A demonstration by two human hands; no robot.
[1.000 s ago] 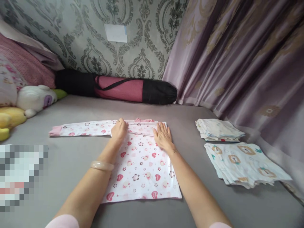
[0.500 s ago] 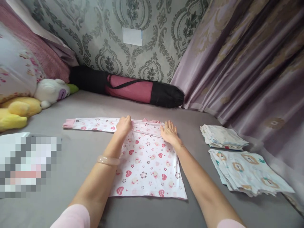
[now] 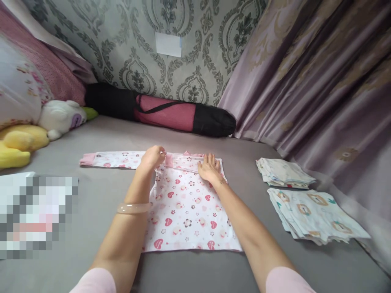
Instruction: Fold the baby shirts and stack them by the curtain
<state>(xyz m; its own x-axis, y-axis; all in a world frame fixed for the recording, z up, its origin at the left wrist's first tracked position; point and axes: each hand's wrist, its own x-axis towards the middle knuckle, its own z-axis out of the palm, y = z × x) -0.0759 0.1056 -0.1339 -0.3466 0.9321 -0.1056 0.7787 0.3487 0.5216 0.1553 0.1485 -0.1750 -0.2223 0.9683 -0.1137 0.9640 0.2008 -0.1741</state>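
A long-sleeved white shirt with pink hearts and flowers lies flat before me. One sleeve is folded across its chest, its pink cuff pointing left. The other sleeve stretches out to the left, ending in a pink cuff. At the shirt's left shoulder, just beside the folded cuff, is my left hand; its fingers are loosely bent and apart from the cuff, their tips partly hidden. My right hand lies flat with fingers spread on the folded sleeve near the right shoulder.
Two stacks of folded cloths, a smaller one and a larger one, lie at the right. A black and pink long bag rests along the wall. Plush toys and a blurred-out item are at the left.
My left hand has let go of the folded sleeve's cuff and moved left. My right hand has slid slightly left along the folded sleeve.
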